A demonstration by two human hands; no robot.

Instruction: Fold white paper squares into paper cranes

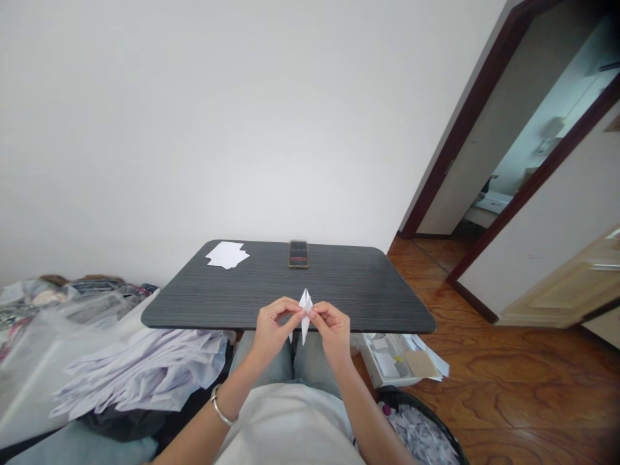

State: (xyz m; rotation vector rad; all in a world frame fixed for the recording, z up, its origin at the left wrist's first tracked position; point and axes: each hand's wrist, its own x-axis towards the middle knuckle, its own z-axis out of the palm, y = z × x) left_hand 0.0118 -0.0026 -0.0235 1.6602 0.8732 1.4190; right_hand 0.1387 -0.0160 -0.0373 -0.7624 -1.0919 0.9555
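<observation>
Shirt (290, 429): white; fills the bottom of the view, between the forearms.
Left hand (277, 328): thumb and forefinger pinching the folded paper (305, 301) (a bracelet (221, 407) sits on this arm).
Right hand (333, 328): thumb and forefinger pinching the opposite side of the same piece; both thumb tips lie close together near its middle.
Folded paper position: between the hands, at the near edge of the table (358, 284); contact with the edge cannot be told.
Folding progress: judged well advanced, the piece being narrow and pointed; creases are too small to read, so any folds left are uncertain.
Flat stock: white sheets (227, 254), overlapping at the table's far left, apparently unfolded.
Phone (298, 254): lying near the table's far edge.
Floor, right: black bag (445, 426) holding many white paper pieces (419, 433).
</observation>
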